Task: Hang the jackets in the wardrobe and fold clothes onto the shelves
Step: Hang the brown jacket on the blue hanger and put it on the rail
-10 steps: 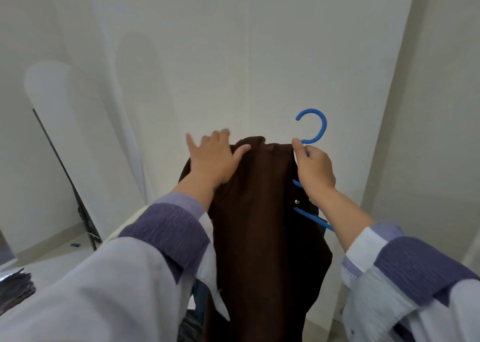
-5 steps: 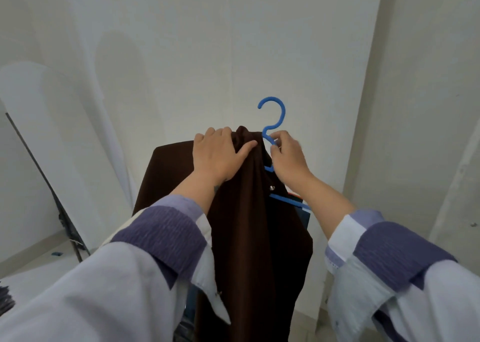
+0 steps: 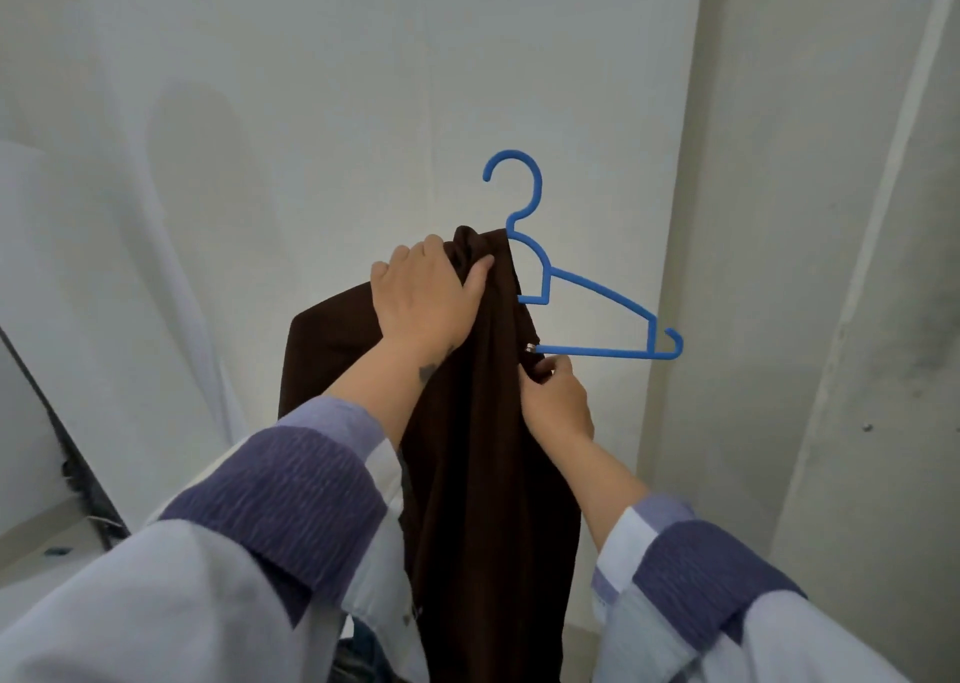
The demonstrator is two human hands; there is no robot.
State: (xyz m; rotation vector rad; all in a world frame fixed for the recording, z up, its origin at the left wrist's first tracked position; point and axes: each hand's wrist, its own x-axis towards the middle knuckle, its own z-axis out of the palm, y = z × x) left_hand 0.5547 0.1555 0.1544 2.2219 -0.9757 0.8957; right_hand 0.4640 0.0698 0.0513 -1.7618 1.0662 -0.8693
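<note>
The right hand (image 3: pixel 558 404) pinches the edge of the brown jacket (image 3: pixel 483 448), just under the hanger's bottom bar. The left hand (image 3: pixel 423 293) grips the top of the jacket, bunched up by the neck. The blue hanger (image 3: pixel 597 300) sticks out bare toward 3 o'clock. The jacket seems only half on. Next, I think, pull that side over the bare arm. No wardrobe shows.
</note>
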